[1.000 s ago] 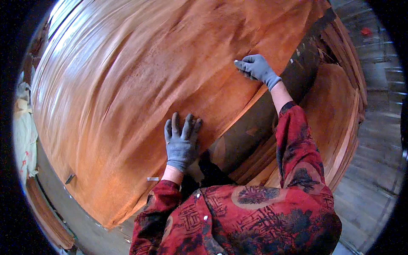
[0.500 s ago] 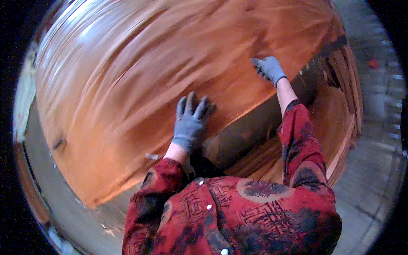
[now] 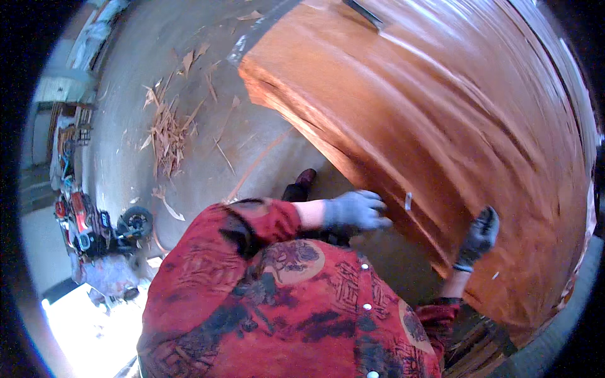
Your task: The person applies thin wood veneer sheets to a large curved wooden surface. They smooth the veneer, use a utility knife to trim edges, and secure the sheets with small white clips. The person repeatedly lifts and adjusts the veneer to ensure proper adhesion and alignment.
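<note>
A wide pile of thin orange-brown wood veneer sheets [image 3: 441,120] fills the right half of the view, its surface wavy and shiny toward the far right. My left hand [image 3: 358,211], in a grey glove, hovers just off the near edge of the pile. Its fingers point right, slightly blurred and a little apart, with nothing visible in them. Over the right part of the sheets is my right hand [image 3: 480,239], gloved too, its dark palm side partly showing. Its fingers extend away from me and nothing shows in them. A small pale strip [image 3: 408,200] lies near the sheet edge.
Broken veneer scraps [image 3: 170,135] lie heaped on the grey floor [image 3: 126,157] at left. Farther left stands a red and black motor vehicle [image 3: 85,223] with a wheel. A dark bar [image 3: 364,14] rests on the far part of the pile. My shoe [image 3: 307,177] shows beside it.
My view has swung left, bringing floor, scraps and vehicle in. My left hand has come off the sheet to beside its edge. My right hand, closed before, now has its fingers extended.
</note>
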{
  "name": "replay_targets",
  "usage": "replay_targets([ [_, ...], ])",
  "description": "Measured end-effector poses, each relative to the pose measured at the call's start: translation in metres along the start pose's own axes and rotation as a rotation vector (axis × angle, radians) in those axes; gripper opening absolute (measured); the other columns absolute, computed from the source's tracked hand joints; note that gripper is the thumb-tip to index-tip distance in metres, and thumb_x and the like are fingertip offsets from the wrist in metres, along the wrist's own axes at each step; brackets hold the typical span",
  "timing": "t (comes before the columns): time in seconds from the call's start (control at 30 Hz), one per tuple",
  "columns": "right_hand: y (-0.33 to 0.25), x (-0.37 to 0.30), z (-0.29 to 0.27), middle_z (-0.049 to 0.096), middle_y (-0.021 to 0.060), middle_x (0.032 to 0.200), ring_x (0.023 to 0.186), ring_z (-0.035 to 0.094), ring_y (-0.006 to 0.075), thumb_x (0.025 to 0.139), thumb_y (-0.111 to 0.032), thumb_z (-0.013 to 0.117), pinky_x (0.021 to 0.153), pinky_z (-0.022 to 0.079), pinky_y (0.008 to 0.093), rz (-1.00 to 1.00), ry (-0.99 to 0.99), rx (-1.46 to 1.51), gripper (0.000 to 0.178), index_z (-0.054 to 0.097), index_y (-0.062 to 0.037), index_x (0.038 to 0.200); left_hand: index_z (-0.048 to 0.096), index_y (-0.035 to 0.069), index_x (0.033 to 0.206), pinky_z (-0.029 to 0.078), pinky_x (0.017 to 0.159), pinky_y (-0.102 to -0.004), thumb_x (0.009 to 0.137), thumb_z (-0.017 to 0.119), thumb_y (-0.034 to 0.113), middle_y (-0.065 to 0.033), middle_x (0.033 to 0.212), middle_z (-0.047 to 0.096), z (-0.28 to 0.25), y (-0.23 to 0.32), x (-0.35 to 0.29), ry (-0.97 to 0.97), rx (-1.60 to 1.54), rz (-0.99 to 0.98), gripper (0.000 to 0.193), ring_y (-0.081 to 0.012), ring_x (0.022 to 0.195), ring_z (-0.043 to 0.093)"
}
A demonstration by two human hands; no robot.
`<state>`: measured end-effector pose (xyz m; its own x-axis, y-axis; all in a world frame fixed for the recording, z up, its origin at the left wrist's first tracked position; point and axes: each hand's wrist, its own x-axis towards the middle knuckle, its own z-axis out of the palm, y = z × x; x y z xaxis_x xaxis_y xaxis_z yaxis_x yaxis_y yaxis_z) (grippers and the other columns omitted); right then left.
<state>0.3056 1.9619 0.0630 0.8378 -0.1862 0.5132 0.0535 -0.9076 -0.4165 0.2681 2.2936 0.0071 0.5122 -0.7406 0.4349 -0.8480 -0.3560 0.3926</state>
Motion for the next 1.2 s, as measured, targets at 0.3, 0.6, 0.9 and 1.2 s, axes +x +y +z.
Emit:
replay_targets([
  [0.3, -0.157, 0.048, 0.124, 0.061, 0.0136, 0.100, 0.091, 0.058, 0.0265, 0.083, -0.001, 0.056, 0.081, 0.047, 0.0351, -0.211, -0.171, 0.124, 0.022, 0.061, -0.0013, 0.104, 0.054, 0.001, 0.115, 0.048, 0.066, -0.0412, 0.076, 0.061, 0.016, -0.0199, 0.087, 0.064, -0.106, -0.122, -0.201, 0.672, -0.173, -1.453, 0.042, -0.0357, 0.076, 0.062],
  [0.6, -0.324, 0.190, 0.289, 0.058, 0.0177, 0.108, 0.098, 0.055, 0.0353, 0.078, -0.020, 0.061, 0.083, 0.045, 0.0437, -0.466, -0.309, -0.149, 0.038, 0.053, -0.0054, 0.112, 0.007, -0.003, 0.141, 0.038, 0.096, -0.0347, 0.075, 0.072, 0.024, -0.0159, 0.122, 0.053, -0.144, -0.257, -0.239, 0.681, 0.216, -1.366, 0.097, -0.0271, 0.115, 0.049],
  [0.9, -0.346, 0.237, 0.338, 0.059, 0.0144, 0.096, 0.089, 0.058, 0.0333, 0.080, -0.024, 0.057, 0.074, 0.047, 0.0449, -0.366, -0.523, -0.566, 0.023, 0.056, -0.0097, 0.098, 0.044, 0.001, 0.128, 0.048, 0.076, -0.0300, 0.072, 0.075, 0.015, -0.0084, 0.099, 0.062, -0.165, -0.275, -0.237, 0.798, -0.878, -1.302, 0.066, -0.0153, 0.089, 0.058],
  [1.2, -0.346, 0.207, 0.342, 0.060, 0.0117, 0.078, 0.066, 0.061, 0.0263, 0.083, -0.022, 0.054, 0.059, 0.049, 0.0399, -0.276, -0.312, -0.386, 0.018, 0.054, -0.0054, 0.090, 0.068, 0.004, 0.067, 0.042, 0.091, -0.0369, 0.069, 0.073, 0.025, -0.0056, 0.075, 0.064, -0.158, -0.289, -0.273, 0.574, -0.535, -1.225, 0.021, -0.0200, 0.076, 0.058],
])
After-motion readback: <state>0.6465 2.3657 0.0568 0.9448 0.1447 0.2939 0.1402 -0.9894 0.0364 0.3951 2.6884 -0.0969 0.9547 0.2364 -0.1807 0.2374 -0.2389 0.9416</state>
